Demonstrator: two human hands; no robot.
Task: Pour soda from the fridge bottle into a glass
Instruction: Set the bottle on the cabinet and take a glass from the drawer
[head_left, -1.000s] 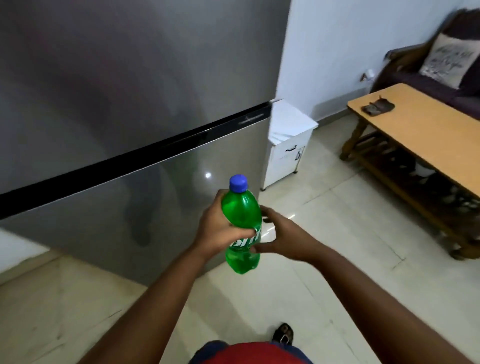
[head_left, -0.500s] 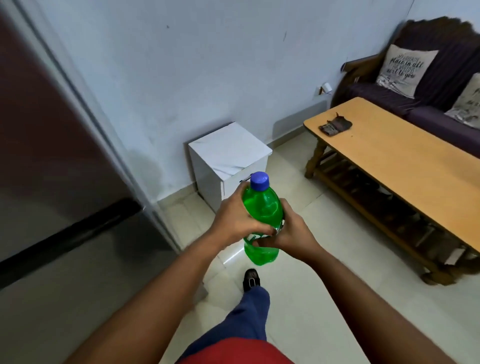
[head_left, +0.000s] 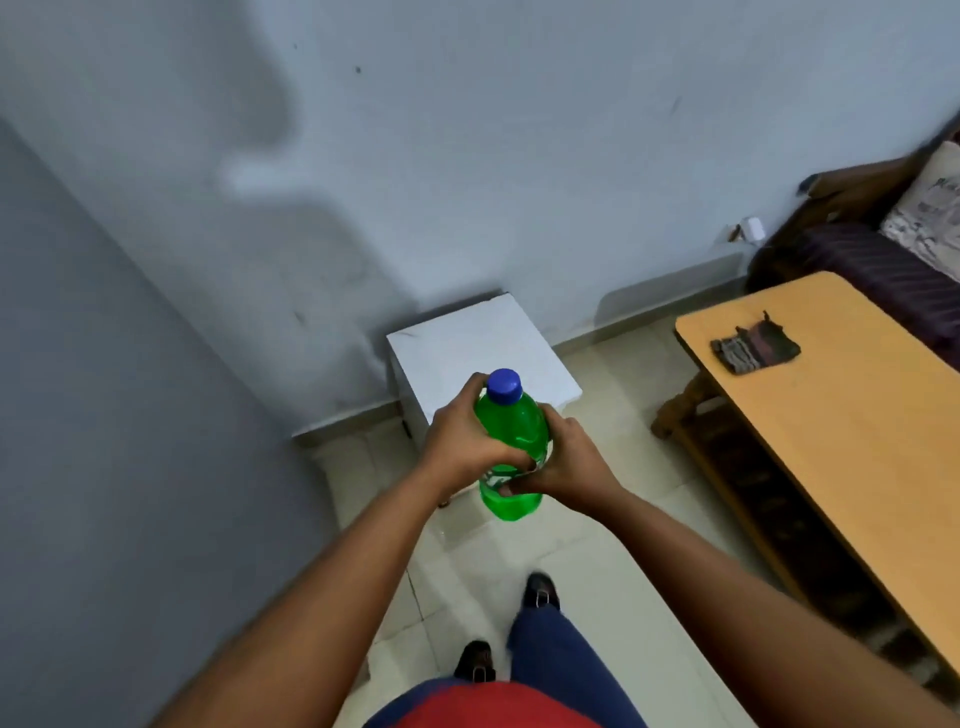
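I hold a green soda bottle (head_left: 514, 431) with a blue cap (head_left: 504, 385) upright in front of me, above the floor. My left hand (head_left: 462, 447) wraps its left side near the shoulder. My right hand (head_left: 569, 467) grips its right side around the label. The cap is on. No glass is in view.
A small white cabinet (head_left: 483, 348) stands against the wall just beyond the bottle. A wooden coffee table (head_left: 841, 431) with a dark wallet-like object (head_left: 756, 348) is at the right, a sofa (head_left: 872, 260) with a cushion behind it. Grey fridge side (head_left: 104, 415) at left. My feet are on the tiled floor.
My view has swung right, away from the fridge front toward the wall and white cabinet. My right hand has closed more fully on the bottle. I have stepped forward.
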